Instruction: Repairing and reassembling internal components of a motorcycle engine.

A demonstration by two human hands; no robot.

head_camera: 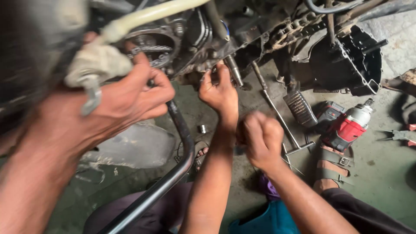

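Left hand point(130, 95) and forearm blurred, close to the lens; its grip is unreadable. Middle hand point(221, 91): fingertips hidden under the engine point(190, 34). Fist point(262, 138) smeared, contents unclear. I can't tell whose these two are. Pliers point(401, 135) cut by the right edge.

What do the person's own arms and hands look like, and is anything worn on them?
Both forearms are bare down to the picture's lower edge, with no sleeves in sight. The left hand and the right hand wear no gloves, and no watch, band or ring shows.

Single head view, looking steeply down, close on engine point(195, 39).
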